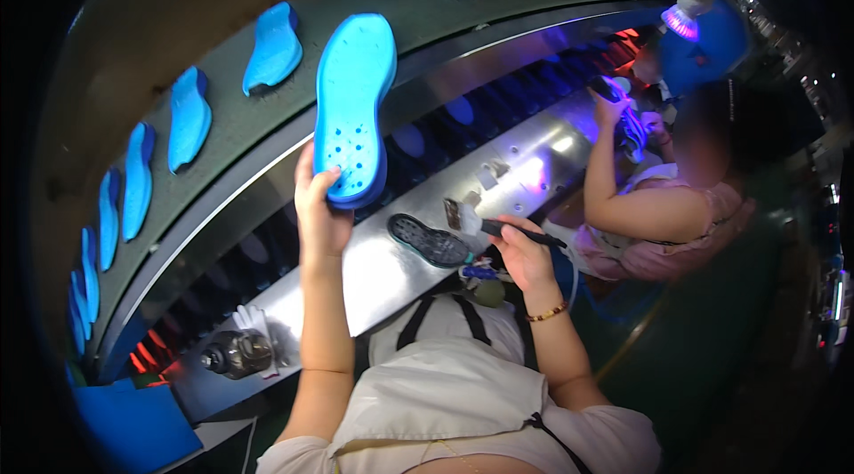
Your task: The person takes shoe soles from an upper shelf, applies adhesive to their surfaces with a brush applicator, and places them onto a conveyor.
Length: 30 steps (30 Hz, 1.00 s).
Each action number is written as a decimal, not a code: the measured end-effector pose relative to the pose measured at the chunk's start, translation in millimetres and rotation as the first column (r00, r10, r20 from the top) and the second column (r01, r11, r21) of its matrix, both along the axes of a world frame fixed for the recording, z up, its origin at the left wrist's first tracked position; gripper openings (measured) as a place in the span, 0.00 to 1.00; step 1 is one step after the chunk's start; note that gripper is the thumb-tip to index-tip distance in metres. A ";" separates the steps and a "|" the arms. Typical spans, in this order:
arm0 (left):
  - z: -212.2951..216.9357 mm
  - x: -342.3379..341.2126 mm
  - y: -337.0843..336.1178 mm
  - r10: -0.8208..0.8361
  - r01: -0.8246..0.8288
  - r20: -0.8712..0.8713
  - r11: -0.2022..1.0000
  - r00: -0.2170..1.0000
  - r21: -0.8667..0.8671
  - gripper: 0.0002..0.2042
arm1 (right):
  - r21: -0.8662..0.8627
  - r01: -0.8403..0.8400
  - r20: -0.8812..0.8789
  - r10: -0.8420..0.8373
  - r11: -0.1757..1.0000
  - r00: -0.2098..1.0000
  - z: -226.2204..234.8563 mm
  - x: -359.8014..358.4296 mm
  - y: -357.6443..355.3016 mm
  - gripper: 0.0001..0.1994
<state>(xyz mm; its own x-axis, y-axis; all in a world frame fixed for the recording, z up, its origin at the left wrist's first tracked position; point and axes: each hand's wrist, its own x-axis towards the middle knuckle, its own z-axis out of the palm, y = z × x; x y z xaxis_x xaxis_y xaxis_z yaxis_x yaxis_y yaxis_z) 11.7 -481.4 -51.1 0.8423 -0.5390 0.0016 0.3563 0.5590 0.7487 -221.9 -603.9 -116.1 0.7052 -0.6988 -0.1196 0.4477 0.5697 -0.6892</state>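
Observation:
My left hand (324, 214) grips a bright blue shoe sole (358, 92) by its lower end, thumb on the face with several small holes. It is held up over the metal bench, its upper end in front of the conveyor. In my right hand (527, 259) is a brush (464, 217) with a black handle; its pale bristles point left and a thin pale tube or cord hangs near the handle. Below the brush a dark, hollowed shoe sole (429, 241) lies on the bench, apart from both hands.
Several blue soles (272, 49) line the curved conveyor (233, 109) beyond the metal bench (307, 296). A dark bottle-like container (238, 354) and white glove (256, 325) lie at the left. Lower left is a blue panel (133, 425). A co-worker (663, 216) sits at the right under a glowing lamp (680, 22).

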 end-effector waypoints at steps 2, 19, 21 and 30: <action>-18.3 7.8 31.6 -0.419 0.406 -0.076 0.903 0.905 -0.142 0.24 | -0.013 0.011 0.032 -0.011 1.000 0.999 7.7 -3.0 -1.0 0.10; -59.9 -66.8 49.6 -0.706 0.601 -0.458 0.705 0.540 -0.378 0.49 | -0.193 -0.157 -0.223 0.113 0.969 0.968 17.7 73.3 12.3 0.10; -61.5 -71.1 51.8 -0.734 0.613 -0.426 0.678 0.529 -0.407 0.48 | -0.233 -0.146 -0.259 0.083 0.961 0.962 26.8 84.5 16.7 0.09; -78.1 -48.5 71.3 -0.422 0.406 -0.422 0.904 0.803 -0.133 0.42 | -0.947 -0.286 -0.292 -0.019 0.149 0.956 50.5 81.9 85.2 0.08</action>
